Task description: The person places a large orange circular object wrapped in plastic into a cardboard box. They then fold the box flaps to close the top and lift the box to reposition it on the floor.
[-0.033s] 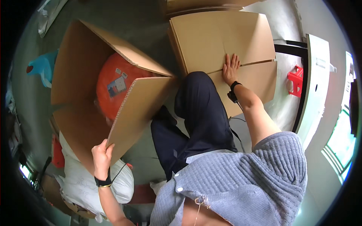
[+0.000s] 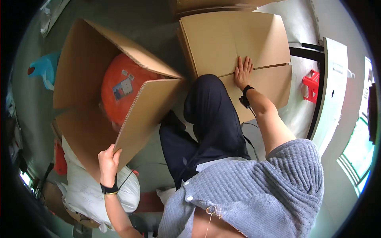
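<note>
A large cardboard box stands with its top open on my left. Inside it sits a rounded orange bundle in clear plastic, with a printed label on its face. My left hand pinches the near edge of a box flap, thumb on one side and fingers on the other. Over on the right, my right hand lies flat with fingers stretched on a stack of flattened cardboard boxes, near the seam between two flaps. It grips nothing. Both wrists wear dark bands.
White sacks lie behind the box's near corner. A light-blue plastic bag is on the floor at far left. A red stool stands beside a white panel on the right. More cardboard lies beyond the stack.
My left hand and the flap edge in it have shifted very slightly to the right. My right hand has stayed in place.
</note>
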The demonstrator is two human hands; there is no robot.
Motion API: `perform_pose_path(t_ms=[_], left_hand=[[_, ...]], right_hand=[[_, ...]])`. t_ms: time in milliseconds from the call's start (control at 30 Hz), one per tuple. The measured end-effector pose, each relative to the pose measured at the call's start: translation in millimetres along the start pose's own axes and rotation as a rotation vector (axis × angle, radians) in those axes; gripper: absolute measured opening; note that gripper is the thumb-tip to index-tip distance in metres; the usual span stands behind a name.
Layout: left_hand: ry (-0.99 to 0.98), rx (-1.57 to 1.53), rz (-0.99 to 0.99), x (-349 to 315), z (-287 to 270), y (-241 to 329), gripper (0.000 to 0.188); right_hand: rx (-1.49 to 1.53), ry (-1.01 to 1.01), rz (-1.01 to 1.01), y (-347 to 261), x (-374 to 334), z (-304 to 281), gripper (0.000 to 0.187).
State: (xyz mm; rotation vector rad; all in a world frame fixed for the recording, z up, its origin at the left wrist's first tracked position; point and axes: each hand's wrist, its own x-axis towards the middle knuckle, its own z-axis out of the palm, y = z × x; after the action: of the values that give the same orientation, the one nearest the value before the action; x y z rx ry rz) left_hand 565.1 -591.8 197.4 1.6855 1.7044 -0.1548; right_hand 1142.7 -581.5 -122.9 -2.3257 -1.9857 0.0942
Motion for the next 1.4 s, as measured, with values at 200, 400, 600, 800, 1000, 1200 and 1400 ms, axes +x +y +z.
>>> perform_pose_path(t_ms=[200,400,600,800,1000,1200,1400], left_hand=[[0.054,0.052,0.123,-7,40,-6,0.007],[0.07,0.115,0.091,-20,54,-17,0.008],[0.137,0.122,0.154,-16,48,-17,0.011],[0.217,0.205,0.103,-52,42,-39,0.016],[0.407,0.12,0.077,-99,21,-44,0.017],[0.512,0.101,0.122,-121,42,-68,0.017],[0.56,0.116,0.192,-135,34,-95,0.013]], right_hand=[[0.213,-0.397,0.09,-31,58,-70,0.065],[0.714,-0.971,-0.211,-278,180,-220,0.086],[-0.098,-0.941,-0.671,-390,207,-221,0.052],[-0.145,-0.786,-0.841,-418,196,-227,0.039],[-0.146,-0.84,-0.772,-442,176,-305,0.041],[-0.185,-0.726,-0.735,-431,140,-351,0.047],[-0.209,-0.638,-0.673,-430,104,-388,0.05]])
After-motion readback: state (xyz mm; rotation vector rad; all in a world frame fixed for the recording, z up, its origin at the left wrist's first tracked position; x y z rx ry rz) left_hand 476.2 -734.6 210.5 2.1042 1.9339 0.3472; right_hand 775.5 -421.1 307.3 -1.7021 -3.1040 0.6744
